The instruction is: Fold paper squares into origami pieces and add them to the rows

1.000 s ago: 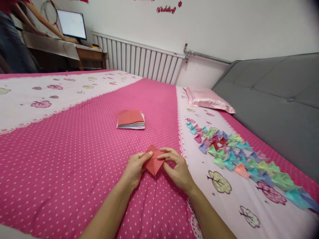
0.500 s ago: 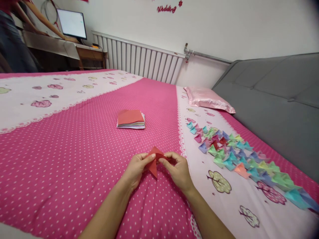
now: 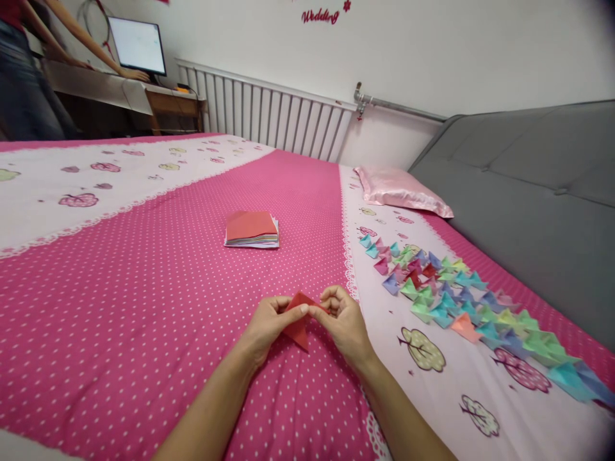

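A red sheet of origami paper (image 3: 296,331), partly folded into pointed flaps, is held between both hands just above the bed. My left hand (image 3: 270,323) pinches its left side, with the thumb lying across the front. With thumb and fingers, my right hand (image 3: 344,323) grips the upper right part of the paper. The two thumb tips nearly meet at the middle, and the fingers hide some of the folds. Beyond the hands lies a stack of square coloured paper (image 3: 250,226) with a red sheet on top.
Several rows of small folded paper boats (image 3: 446,288) in many colours stand to the right. A pink pillow (image 3: 401,190) lies near the grey headboard (image 3: 523,173). A radiator (image 3: 269,105) runs along the wall. At the back left, a person stands by a desk with a monitor (image 3: 138,45).
The thumbs have come together at the middle of the red paper. Its upper point has dropped slightly, and the right fingers have risen a little and curled. The paper stack and boats have stayed put.
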Tool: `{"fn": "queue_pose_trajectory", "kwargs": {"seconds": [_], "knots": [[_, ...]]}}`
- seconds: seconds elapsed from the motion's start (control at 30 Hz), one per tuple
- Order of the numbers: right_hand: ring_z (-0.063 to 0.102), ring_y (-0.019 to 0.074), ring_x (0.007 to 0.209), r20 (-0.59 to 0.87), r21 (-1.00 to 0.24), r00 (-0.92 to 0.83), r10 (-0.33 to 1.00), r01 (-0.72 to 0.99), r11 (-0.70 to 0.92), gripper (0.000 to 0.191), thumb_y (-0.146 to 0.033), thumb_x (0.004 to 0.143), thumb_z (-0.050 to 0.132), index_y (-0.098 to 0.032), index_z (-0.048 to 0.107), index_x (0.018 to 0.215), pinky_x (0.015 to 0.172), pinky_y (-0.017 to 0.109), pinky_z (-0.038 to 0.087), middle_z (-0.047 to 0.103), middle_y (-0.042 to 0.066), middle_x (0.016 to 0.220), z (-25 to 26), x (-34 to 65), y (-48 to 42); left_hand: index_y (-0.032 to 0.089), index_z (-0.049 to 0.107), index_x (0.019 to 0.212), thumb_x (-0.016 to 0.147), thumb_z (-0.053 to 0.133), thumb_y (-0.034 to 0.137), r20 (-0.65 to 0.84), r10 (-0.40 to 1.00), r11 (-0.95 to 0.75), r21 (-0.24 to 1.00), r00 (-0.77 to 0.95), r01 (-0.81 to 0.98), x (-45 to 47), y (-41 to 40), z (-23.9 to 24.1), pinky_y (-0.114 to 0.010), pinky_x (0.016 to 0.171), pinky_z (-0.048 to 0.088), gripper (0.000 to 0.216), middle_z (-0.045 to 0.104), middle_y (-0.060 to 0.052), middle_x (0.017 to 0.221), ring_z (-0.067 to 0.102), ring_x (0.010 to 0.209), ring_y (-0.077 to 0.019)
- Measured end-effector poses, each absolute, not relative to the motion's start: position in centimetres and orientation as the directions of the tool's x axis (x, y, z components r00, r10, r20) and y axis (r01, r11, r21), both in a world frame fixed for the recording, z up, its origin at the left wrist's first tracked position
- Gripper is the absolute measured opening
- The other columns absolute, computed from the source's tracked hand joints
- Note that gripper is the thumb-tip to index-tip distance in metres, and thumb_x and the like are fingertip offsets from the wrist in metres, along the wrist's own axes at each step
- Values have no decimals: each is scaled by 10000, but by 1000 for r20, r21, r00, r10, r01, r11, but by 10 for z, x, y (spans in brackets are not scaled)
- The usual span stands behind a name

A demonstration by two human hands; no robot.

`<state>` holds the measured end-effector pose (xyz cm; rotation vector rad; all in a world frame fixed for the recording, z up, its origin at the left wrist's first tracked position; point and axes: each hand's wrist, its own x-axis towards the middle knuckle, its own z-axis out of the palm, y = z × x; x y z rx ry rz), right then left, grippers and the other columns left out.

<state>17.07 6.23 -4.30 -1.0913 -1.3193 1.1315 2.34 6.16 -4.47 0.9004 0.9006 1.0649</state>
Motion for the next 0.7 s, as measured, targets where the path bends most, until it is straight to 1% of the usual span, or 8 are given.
{"fn": "queue_pose_trajectory", "kwargs": {"seconds": [0.1, 0.23, 0.37, 0.5, 0.63, 0.7], "knots": [[496, 89, 528, 132, -991, -98, 986, 3, 133, 298, -326, 652, 707, -199, 475, 791, 507, 202, 392, 485, -74, 587, -43, 170, 62, 107, 693, 711, 619, 727, 324, -153, 968, 213, 919, 198, -333, 24, 62, -45, -211, 555, 394, 237, 669, -59, 659, 561, 556, -117], [503, 84, 503, 113, -993, -101, 988, -38, 110, 312, -330, 644, 720, -194, 494, 810, 502, 198, 382, 534, -73, 564, -43, 169, 61, 114, 665, 633, 624, 723, 309, -177, 966, 240, 889, 190, -390, 23, 63, -45, -196, 522, 375, 203, 644, -32, 590, 536, 509, -95], [512, 89, 446, 57, -996, -97, 994, -71, 50, 325, -353, 666, 703, -185, 510, 866, 469, 199, 382, 583, -57, 514, -41, 168, 60, 111, 664, 633, 657, 691, 316, -197, 960, 265, 863, 197, -430, 24, 63, -44, -213, 541, 391, 208, 655, -41, 589, 552, 519, -110], [539, 98, 420, 28, -997, -83, 996, -78, 22, 330, -395, 676, 685, -173, 537, 868, 448, 198, 406, 618, -30, 508, -40, 168, 61, 106, 658, 607, 666, 666, 333, -212, 959, 275, 858, 190, -433, 24, 64, -41, -236, 566, 405, 235, 662, -60, 589, 567, 531, -132], [583, 115, 462, 33, -996, -60, 998, -89, 28, 310, -412, 694, 663, -164, 556, 846, 454, 196, 423, 625, -15, 519, -40, 168, 62, 114, 657, 602, 662, 667, 321, -212, 966, 257, 861, 150, -439, 24, 65, -43, -228, 547, 394, 216, 649, -40, 567, 544, 505, -118], [606, 122, 507, 39, -994, -64, 997, -106, 32, 307, -404, 698, 663, -167, 557, 861, 491, 204, 443, 638, -12, 553, -40, 168, 63, 114, 664, 618, 661, 669, 320, -204, 970, 243, 860, 135, -448, 24, 65, -44, -226, 556, 398, 211, 650, -38, 571, 551, 520, -120]]}}
